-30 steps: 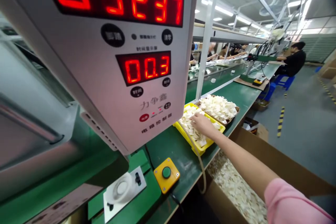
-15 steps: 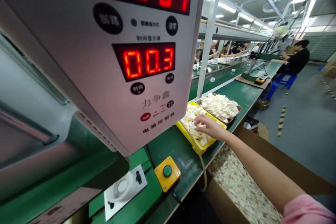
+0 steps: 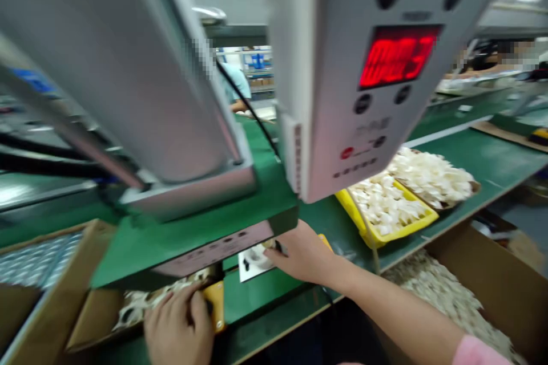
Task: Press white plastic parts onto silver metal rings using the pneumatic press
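A white fixture plate [image 3: 253, 265] lies on the green press base, under the press head. My right hand [image 3: 302, 254] reaches over it from the right, its fingers curled at the round white part there; what they hold is too blurred to name. At the lower left, my left hand [image 3: 182, 322] rests by a yellow button box [image 3: 217, 303], its fingers bent; whether it holds anything is hidden. A yellow tray [image 3: 368, 238] of white pieces stands right of the control box [image 3: 342, 142].
A grey cylinder [image 3: 171, 85] and a green press head [image 3: 192, 239] fill the upper left. Cardboard boxes [image 3: 81, 274] stand at the left. At the right are another pile of white pieces [image 3: 432, 174] and a large open carton [image 3: 483, 262]. People sit beyond.
The view has swung left. My right hand has left the yellow tray and is now at the fixture plate. My left hand has come into view by a button box.
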Demonstrator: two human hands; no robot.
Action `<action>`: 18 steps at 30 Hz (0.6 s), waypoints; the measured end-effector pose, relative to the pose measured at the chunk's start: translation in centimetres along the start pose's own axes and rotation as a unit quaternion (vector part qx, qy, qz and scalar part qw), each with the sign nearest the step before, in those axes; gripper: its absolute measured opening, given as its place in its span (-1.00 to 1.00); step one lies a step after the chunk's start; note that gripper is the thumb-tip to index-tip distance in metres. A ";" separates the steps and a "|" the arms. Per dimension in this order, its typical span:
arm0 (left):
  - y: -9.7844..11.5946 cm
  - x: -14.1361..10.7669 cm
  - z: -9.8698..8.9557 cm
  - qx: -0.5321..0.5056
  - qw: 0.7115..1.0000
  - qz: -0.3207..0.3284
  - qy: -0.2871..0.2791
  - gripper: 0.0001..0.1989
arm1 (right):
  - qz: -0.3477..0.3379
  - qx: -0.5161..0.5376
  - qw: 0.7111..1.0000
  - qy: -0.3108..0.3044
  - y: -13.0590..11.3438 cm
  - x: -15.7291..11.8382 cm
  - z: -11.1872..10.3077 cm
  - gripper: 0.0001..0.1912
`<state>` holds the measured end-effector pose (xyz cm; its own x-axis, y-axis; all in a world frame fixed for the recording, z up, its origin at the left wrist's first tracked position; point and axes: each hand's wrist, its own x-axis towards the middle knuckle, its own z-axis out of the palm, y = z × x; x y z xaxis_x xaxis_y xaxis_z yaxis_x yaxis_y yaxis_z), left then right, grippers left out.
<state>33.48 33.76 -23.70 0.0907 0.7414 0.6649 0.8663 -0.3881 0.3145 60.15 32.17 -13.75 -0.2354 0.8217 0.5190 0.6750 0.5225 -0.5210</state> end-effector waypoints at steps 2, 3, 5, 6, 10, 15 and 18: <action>1.0 0.1 -0.4 -0.001 1.000 -0.014 0.014 -0.85 | -0.011 -0.049 0.998 -0.022 -0.4 0.6 1.2 -0.83; 1.4 0.1 -0.6 0.003 1.000 -0.023 0.016 -0.85 | -0.007 -0.069 0.997 -0.034 -0.5 0.6 1.6 -0.85; 2.2 -0.2 -1.0 0.013 0.999 -0.046 0.018 -0.85 | 0.006 -0.092 0.994 -0.057 -0.5 0.2 1.8 -0.85; 2.5 -0.4 -1.1 0.016 0.998 -0.055 0.017 -0.84 | 0.013 -0.098 0.993 -0.067 -0.3 0.0 1.8 -0.84; 3.3 -1.0 -1.4 0.030 0.995 -0.096 0.026 -0.82 | -0.048 -0.122 0.986 -0.099 1.5 -0.3 1.7 -0.72; 4.0 -1.4 -1.8 0.027 0.992 -0.119 0.031 -0.81 | -0.158 -0.152 0.970 -0.103 3.3 -0.5 2.6 -0.65; 4.2 -1.6 -2.5 0.018 0.993 -0.110 0.032 -0.81 | -0.171 -0.159 0.969 -0.083 4.4 -1.9 3.9 -0.56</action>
<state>35.76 29.51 -21.73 -0.1332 0.7688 0.6254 0.8787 -0.2002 0.4333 60.83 33.78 -19.69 -0.5750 0.6522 0.4940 0.7124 0.6960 -0.0898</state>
